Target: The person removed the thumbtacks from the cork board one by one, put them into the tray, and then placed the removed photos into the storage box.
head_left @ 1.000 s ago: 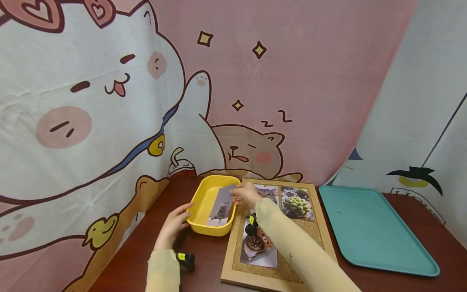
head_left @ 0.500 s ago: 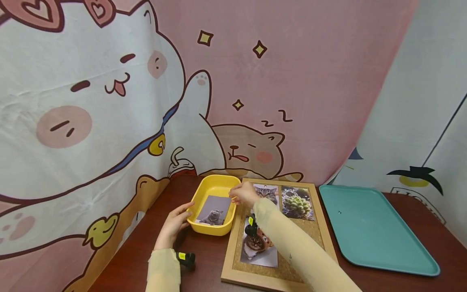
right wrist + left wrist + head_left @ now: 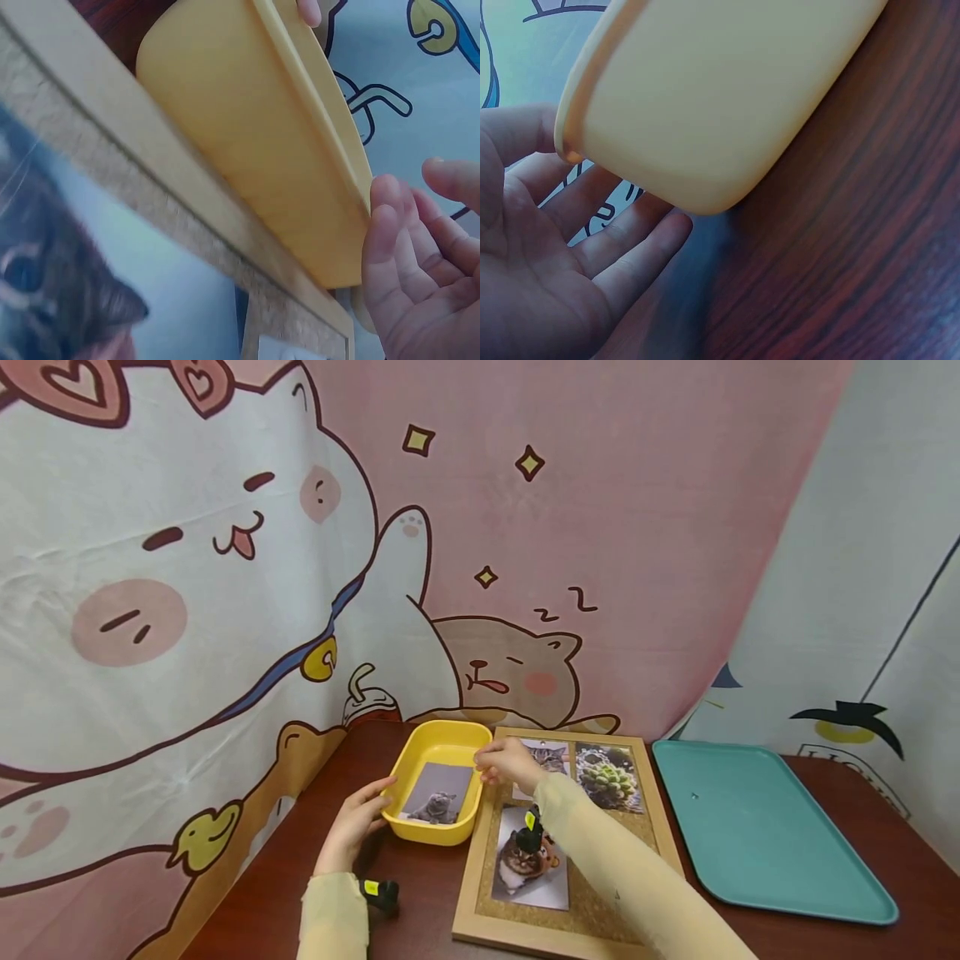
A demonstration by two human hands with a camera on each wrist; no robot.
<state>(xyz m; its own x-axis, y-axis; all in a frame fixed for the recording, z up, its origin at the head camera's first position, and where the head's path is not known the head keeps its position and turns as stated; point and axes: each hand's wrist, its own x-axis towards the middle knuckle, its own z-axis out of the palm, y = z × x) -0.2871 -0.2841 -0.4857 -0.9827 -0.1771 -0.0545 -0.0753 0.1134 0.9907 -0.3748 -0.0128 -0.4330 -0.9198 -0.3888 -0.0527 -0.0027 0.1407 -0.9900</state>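
A yellow basin stands on the table, also large in both wrist views. Inside it lies a photo of a grey cat, picture side up. My left hand touches the basin's left rim; the left wrist view has its fingers loosely extended along the outer wall, some tips hidden. At the right rim is my right hand. In the right wrist view its thumb stands apart from the fingers, with nothing between them. A wood-framed cork board lies beside the basin, under the right forearm.
On the board are a photo of a cat in a bear hood, a succulent photo and a tabby cat photo partly behind the right hand. A teal tray lies to the right. A printed cloth hangs behind the table.
The grey cat photo, earlier tilted up at the right hand, has dropped flat into the basin. The right hand has let it go and shifted slightly. The left hand stays at the rim.
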